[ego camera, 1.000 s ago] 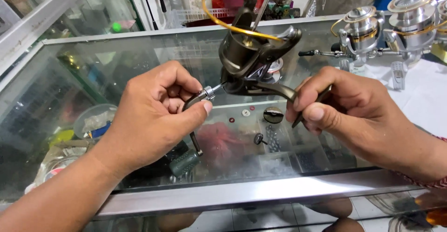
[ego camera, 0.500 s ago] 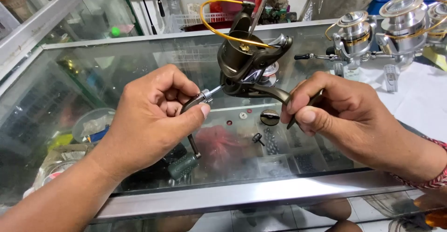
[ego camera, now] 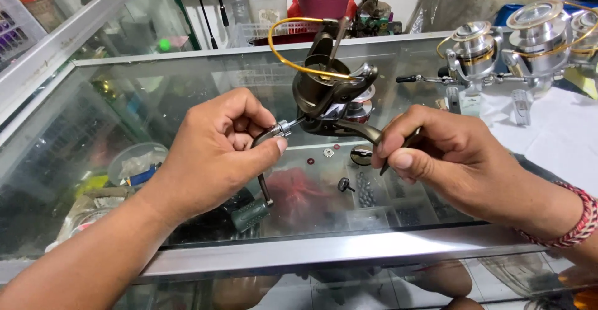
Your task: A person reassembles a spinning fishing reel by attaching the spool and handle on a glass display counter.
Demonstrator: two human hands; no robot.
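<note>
**Head view: spinning reel held over glass counter, handle being fitted**

Head view is showing little change from half a second ago: both hands are keeping their grips, and the dark spinning reel is sitting at much the same spot above the glass counter.

The left hand is closing thumb and forefinger on the crank handle at its silver collar. The right hand is wrapping shut around the reel's foot, hiding most of it.

The handle's green knob is hanging low, partly masked by reflections. Small loose parts on the glass are too small to identify.

The reel's long axis is running upward and away, spool and yellow bail wire topmost; the handle shaft is pointing left toward the left hand.
</note>
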